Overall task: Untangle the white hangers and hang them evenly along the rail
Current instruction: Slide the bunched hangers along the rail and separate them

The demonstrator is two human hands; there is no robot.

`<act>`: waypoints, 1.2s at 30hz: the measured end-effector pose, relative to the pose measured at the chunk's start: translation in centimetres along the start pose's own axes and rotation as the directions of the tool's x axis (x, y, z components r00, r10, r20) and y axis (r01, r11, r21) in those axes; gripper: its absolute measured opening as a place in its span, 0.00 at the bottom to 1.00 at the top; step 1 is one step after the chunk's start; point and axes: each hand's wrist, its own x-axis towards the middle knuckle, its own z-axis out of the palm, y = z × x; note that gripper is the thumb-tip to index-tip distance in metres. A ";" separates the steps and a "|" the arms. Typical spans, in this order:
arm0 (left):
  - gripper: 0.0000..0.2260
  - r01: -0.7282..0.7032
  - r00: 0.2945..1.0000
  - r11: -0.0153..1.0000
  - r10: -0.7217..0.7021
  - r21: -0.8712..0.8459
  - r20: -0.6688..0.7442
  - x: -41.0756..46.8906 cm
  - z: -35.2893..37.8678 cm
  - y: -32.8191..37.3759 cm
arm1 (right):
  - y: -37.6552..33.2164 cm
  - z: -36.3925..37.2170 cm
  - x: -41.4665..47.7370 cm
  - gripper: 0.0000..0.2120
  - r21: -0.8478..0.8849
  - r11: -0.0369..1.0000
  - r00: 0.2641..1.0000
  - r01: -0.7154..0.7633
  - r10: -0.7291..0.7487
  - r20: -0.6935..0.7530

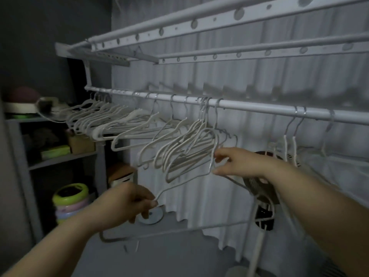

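The left hand (129,200) pinches a loose hanger (159,195) by its shoulder wire, and the right hand (239,162) pinches the near edge of the tangled white hangers (185,148) bunched mid-rail (259,108). I would steady the bunch and ease the loose one down, minding neighbouring hooks. A cluttered shelf (60,158) stands left, a white curtain (199,76) behind, a fan (259,176) right.

White rail (249,106) runs far left to near right. Hangers (185,144) hook over it: packed row at far left, a few singles, tangled bunch mid-rail, three spaced at right. Left shelf (60,159) bears a cardboard box (81,144).
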 end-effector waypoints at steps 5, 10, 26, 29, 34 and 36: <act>0.05 0.017 0.991 0.980 0.010 -0.197 0.136 -5.8 -3.9 -4.2 | -4.5 2.8 0.3 0.05 0.222 0.974 0.957 -0.033 -0.033 0.288; 0.09 0.043 0.986 0.968 -0.001 -0.248 0.166 -9.2 -5.5 -7.4 | -8.3 6.5 -0.7 0.10 0.375 0.926 0.922 -0.041 -0.109 0.371; 0.05 -0.015 1.000 0.897 0.019 -0.442 0.006 -9.2 0.3 -0.4 | -11.3 9.0 -5.1 0.09 0.551 0.807 0.974 -0.215 0.218 0.062; 0.13 0.167 0.959 0.789 0.010 -0.592 0.284 -9.1 0.7 1.1 | -11.0 9.7 -5.2 0.12 0.542 0.810 0.962 -0.224 0.271 -0.008; 0.12 0.167 0.937 0.795 0.056 -0.583 0.346 -8.3 0.6 2.1 | -9.6 9.8 -5.3 0.14 0.479 0.845 0.940 -0.236 0.324 -0.108; 0.06 0.106 0.974 0.822 0.027 -0.560 0.224 -7.6 1.2 2.4 | -9.0 9.6 -5.3 0.14 0.484 0.843 0.930 -0.235 0.339 -0.140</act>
